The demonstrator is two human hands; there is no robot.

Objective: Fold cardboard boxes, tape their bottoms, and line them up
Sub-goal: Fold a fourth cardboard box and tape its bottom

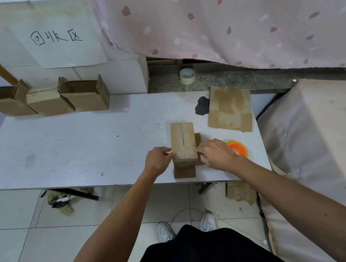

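Fingers of your left hand (159, 158) are curled at the near left edge of the upturned cardboard box (178, 138), whether pinching tape or merely bracing cannot be told, while your right hand (214, 155) lays fairly straight fingers on its near right edge. Keep both flaps flush at the centre seam, I'd judge, and rub tape flat along it. Mind the orange tape dispenser (237, 148) just beside your right hand and the near edge of the table (61, 143); open room lies left, toward the three lined-up boxes (45, 98) at the far corner.
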